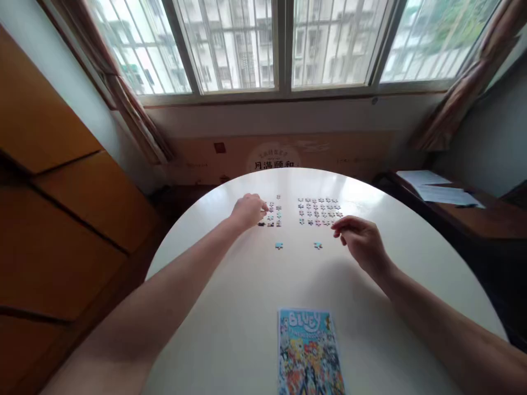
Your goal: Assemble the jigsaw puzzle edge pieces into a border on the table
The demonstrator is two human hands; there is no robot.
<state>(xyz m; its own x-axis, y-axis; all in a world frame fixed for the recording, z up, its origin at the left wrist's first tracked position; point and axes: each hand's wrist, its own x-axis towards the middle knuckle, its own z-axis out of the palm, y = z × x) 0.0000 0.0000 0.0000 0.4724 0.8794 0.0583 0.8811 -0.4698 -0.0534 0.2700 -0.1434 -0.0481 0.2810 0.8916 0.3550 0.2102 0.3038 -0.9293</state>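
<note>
On the white round table [230,307], my left hand [248,210] reaches over the left group of small puzzle pieces [279,208], its fingers bent together near the pieces. Whatever its fingertips hold, if anything, is too small to make out. My right hand [359,236] hovers by the lower right corner of the right group of pieces [315,207], which lies in rows. Its fingers curl together, and their contents cannot be made out. Two blue pieces lie apart, one on the left [279,246] and one on the right [318,246], nearer to me.
A colourful Bluey picture sheet [310,351] lies at the near side of the table. Papers [444,193] rest on a dark wooden surface at the right. Orange-brown cabinets [74,219] stand at the left, and a barred window is beyond the table.
</note>
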